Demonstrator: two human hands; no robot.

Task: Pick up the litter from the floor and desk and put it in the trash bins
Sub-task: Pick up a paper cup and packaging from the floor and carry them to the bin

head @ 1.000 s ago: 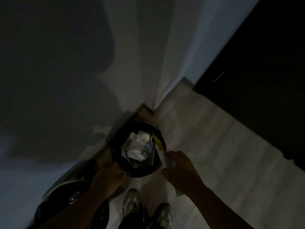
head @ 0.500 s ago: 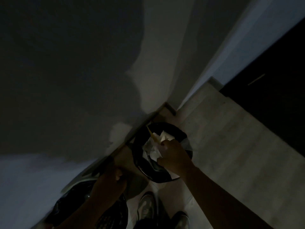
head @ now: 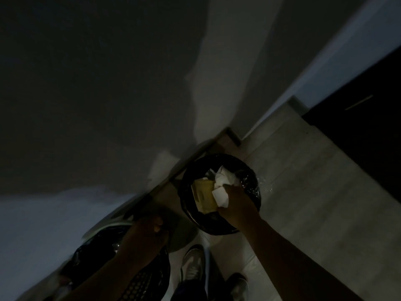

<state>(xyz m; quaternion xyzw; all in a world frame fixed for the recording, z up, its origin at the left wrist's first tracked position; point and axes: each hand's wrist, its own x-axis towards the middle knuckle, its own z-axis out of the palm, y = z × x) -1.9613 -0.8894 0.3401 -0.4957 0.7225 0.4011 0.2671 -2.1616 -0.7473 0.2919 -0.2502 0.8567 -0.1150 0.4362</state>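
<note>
The scene is very dark. A round black-bagged trash bin [head: 249, 181] stands on the floor by the wall corner. Inside it lie crumpled white papers [head: 225, 178] and a flat yellow wrapper [head: 204, 195]. My right hand [head: 237, 205] reaches over the bin's near rim, its curled fingers pinching a white paper piece [head: 220, 197] that lies against the wrapper. My left hand [head: 147, 232] grips the edge of a grey rounded lid-like piece [head: 181, 233] above a second bin, a black mesh bin [head: 141, 281] with a black liner.
Walls meet in a corner just behind the black-bagged bin. Pale floor tiles [head: 314, 203] stretch to the right, up to a dark door or cabinet [head: 368, 127]. My shoes [head: 193, 265] stand close in front of both bins.
My right hand carried the yellow wrapper and paper from the bin's rim down into the bin, where the wrapper now lies flat. My left hand left that rim and took the grey piece.
</note>
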